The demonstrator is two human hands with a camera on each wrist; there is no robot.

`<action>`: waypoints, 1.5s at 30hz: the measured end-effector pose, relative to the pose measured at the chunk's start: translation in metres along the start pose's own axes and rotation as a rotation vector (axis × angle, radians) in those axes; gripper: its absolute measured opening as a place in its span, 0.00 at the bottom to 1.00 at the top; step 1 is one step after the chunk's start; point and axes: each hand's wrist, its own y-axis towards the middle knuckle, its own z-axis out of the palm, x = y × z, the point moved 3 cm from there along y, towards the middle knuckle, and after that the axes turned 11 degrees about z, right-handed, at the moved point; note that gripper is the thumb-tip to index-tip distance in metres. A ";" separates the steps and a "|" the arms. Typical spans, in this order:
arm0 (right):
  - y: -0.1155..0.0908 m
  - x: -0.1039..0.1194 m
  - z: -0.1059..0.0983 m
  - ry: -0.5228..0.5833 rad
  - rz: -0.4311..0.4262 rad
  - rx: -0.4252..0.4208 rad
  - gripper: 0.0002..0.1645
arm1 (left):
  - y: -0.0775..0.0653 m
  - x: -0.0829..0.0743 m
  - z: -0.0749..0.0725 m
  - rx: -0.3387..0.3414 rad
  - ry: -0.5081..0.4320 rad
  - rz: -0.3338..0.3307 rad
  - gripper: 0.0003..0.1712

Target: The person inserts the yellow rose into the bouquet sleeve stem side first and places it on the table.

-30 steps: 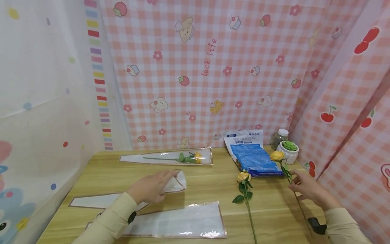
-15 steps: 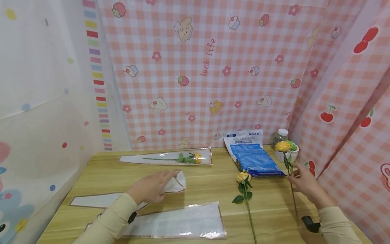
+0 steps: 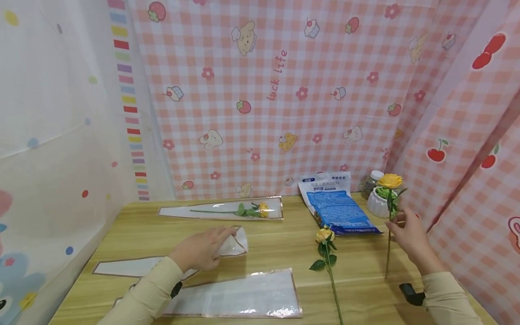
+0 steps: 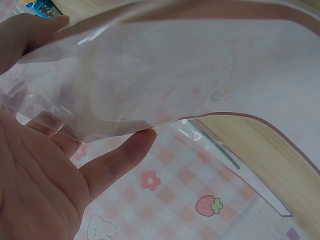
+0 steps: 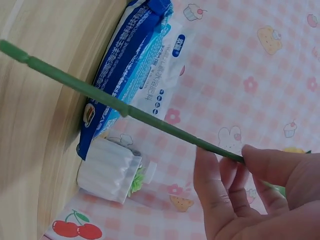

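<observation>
Over the bench [image 3: 284,243], the left hand [image 3: 201,248] holds a clear wrapper [image 3: 235,243] by its wide end, presumably keeping the mouth spread; the right hand [image 3: 413,239] pinches a yellow rose [image 3: 391,205] by its stem, bloom up, likely sparing the petals. The paler rose [image 3: 324,235] runs out of view.

Rose [image 3: 330,271], sleeves [image 3: 248,295], pouch [image 3: 340,210] on table [image 3: 276,250]
</observation>
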 end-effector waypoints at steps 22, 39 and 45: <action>-0.003 0.014 0.000 0.085 -0.041 -0.251 0.31 | 0.003 0.001 0.001 0.004 -0.013 -0.004 0.48; 0.002 0.031 0.006 0.251 0.005 -0.293 0.32 | 0.004 0.004 0.000 -0.001 -0.031 -0.015 0.46; 0.002 0.040 0.010 0.324 -0.039 -0.336 0.30 | 0.004 0.006 0.002 -0.004 -0.031 -0.018 0.46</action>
